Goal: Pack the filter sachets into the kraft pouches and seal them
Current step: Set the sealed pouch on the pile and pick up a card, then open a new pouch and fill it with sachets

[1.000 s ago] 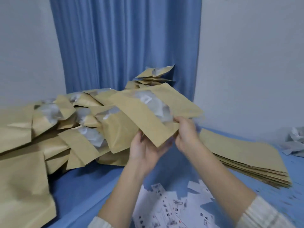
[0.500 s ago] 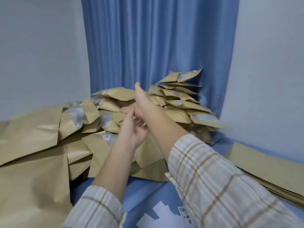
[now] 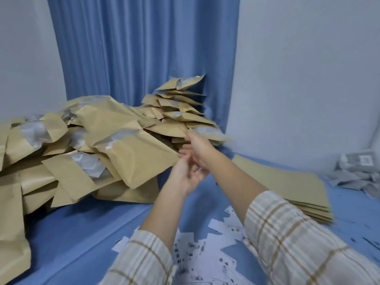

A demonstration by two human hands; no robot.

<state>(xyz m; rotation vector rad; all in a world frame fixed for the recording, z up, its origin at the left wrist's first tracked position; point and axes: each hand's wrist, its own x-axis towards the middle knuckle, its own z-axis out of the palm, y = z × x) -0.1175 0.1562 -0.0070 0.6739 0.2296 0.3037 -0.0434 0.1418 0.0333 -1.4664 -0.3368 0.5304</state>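
A large heap of filled kraft pouches (image 3: 115, 140) with clear windows covers the left and middle of the blue surface. One broad pouch (image 3: 139, 159) lies on top at the heap's near edge. My left hand (image 3: 188, 174) is palm up with loosely curled fingers just right of that pouch's corner and holds nothing. My right hand (image 3: 198, 148) reaches over it with its fingers toward the heap, empty as well. A flat stack of empty kraft pouches (image 3: 287, 186) lies on the right. Grey filter sachets (image 3: 353, 175) are piled at the far right.
White printed paper slips (image 3: 205, 256) are scattered on the blue surface (image 3: 82, 233) close to me. A blue curtain (image 3: 144, 48) hangs behind the heap between two pale walls. More kraft pouches (image 3: 12, 233) crowd the left edge.
One second ago both hands held a filled pouch up. They carried it to the heap, and it is out of my hands now. Both hands have drawn back a little from the heap.
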